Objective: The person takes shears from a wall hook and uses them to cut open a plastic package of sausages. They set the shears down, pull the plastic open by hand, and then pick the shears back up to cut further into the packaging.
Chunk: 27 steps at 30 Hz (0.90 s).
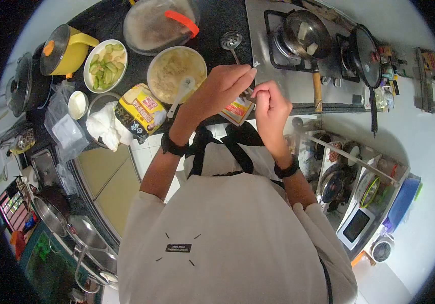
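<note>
My left hand reaches across the counter edge with its fingers pressed together; a tiny white scrap shows at the fingertips. Close beside it, my right hand is closed, thumb and forefinger curled in. Between and just below the hands is a red and yellow packet, its upper part hidden by my left hand. I cannot tell which fingers touch it. To the left stands a bowl of pale batter-like mix with a white spoon in it. A slotted ladle lies behind my hands.
A wooden-handled pan with pale pieces sits on the gas stove, near a lidded black pan. Leftward are a bowl of cut green vegetables, a yellow pot, a yellow-black bag and a covered container.
</note>
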### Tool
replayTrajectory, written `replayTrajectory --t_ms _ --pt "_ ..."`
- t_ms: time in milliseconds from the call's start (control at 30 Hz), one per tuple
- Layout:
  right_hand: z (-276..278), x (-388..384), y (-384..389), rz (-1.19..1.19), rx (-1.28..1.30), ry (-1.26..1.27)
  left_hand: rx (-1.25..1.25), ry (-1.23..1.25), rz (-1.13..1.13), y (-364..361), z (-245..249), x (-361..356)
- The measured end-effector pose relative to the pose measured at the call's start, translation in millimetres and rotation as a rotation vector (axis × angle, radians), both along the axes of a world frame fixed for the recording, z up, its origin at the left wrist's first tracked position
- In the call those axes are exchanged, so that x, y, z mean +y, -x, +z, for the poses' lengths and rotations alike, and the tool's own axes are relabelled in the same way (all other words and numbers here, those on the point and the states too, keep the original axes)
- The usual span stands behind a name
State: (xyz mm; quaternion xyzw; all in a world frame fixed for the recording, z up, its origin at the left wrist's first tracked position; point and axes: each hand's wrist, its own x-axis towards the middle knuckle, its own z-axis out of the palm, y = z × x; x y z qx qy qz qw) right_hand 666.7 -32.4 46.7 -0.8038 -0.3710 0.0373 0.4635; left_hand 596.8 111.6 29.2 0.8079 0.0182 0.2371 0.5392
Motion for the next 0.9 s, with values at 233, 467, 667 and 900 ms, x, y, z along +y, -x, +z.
replayTrajectory --t_ms 233,467,667,900 --pt "4.7 0.1 2.6 -0.07 0.012 -0.072 0.006 -0.241 -0.055 -8.5 2.3 -12.6" --pt "5.0 -3.1 4.9 -0.115 0.078 -0.159 -0.003 -0.37 -0.032 1.3 17.5 -17.4" --pt "8.4 -0.7 4.5 -0.088 0.143 -0.057 0.155 -0.506 -0.087 -5.0 10.8 -15.0" --pt "10.8 10.5 -6.7 0.004 0.128 -0.061 0.099 -0.504 -0.011 1.2 6.9 -7.0"
